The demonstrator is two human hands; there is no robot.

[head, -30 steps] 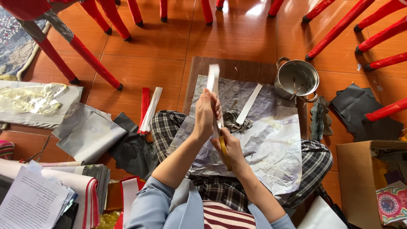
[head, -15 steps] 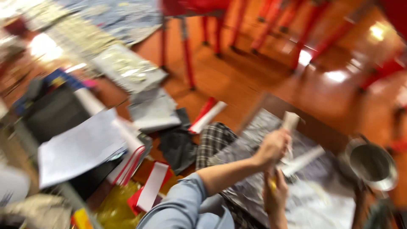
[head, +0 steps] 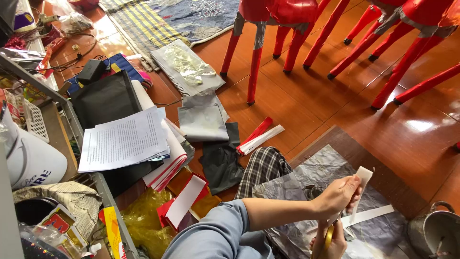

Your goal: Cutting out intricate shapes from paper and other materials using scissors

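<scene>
My left hand (head: 338, 195) pinches a narrow white paper strip (head: 360, 187) and holds it upright over a crinkled silver foil sheet (head: 330, 172) spread across my lap. My right hand (head: 330, 240) sits just below at the bottom edge of the view, gripping yellow-handled scissors (head: 329, 236) whose blades point up toward the strip. A second white strip (head: 369, 216) lies flat on the foil to the right of my hands. My knee in checked trousers (head: 261, 168) pokes out left of the foil.
A metal pot (head: 438, 235) stands at the bottom right. Red chair legs (head: 256, 62) rise on the wooden floor behind. Printed sheets (head: 124, 139), grey and black papers (head: 206, 122), red-and-white strips (head: 258, 136) and yellow cellophane (head: 143, 216) litter the floor at left, beside a shelf (head: 81, 144).
The view has swung left, bringing the paper piles and shelf into sight and pushing my hands to the lower right. Both hands still hold the strip and the scissors.
</scene>
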